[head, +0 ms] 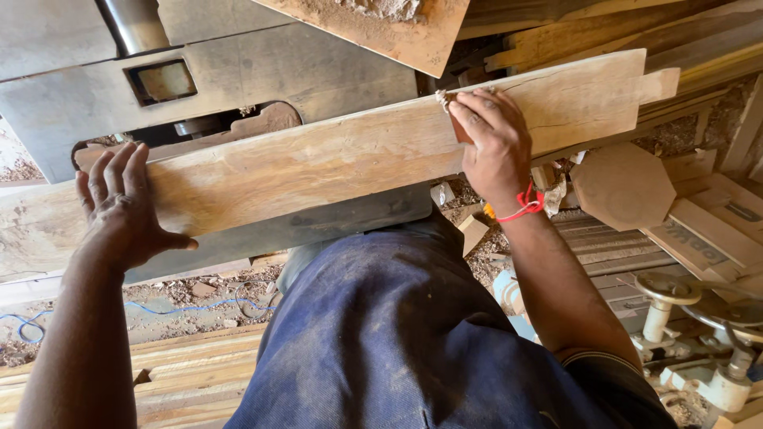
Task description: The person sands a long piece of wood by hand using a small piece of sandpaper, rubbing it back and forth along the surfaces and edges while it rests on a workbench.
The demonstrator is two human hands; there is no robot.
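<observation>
Long wooden plank [318, 163], laid flat across grey steel machine table [334, 71] (a jointer or planer bed, by the look of it), running slantwise from lower left to upper right. Left hand [119, 210]: palm down on near left stretch of plank, fingers spread and flat, thumb hooked over near edge. Right hand [494, 143]: set on plank's far right portion, fingers pressed together, curled over a small reddish-brown block [459, 125] at upper edge; red thread [524, 205] at wrist. Handling note, as judgement: even downward pressure from both palms, board kept flush to table, fingertips well back from cutter opening, feed slow and straight to avoid chatter. Plank surface: pale tan, rough-sawn, darker streaked grain, a fine crack toward right end, stepped tenon-like tongue [660, 83] at that end. Nearby: octagonal wooden block [624, 187], sawdust-strewn floor [199, 298], blue cord [167, 308], stacked boards [183, 377], blue trousers [397, 334].
</observation>
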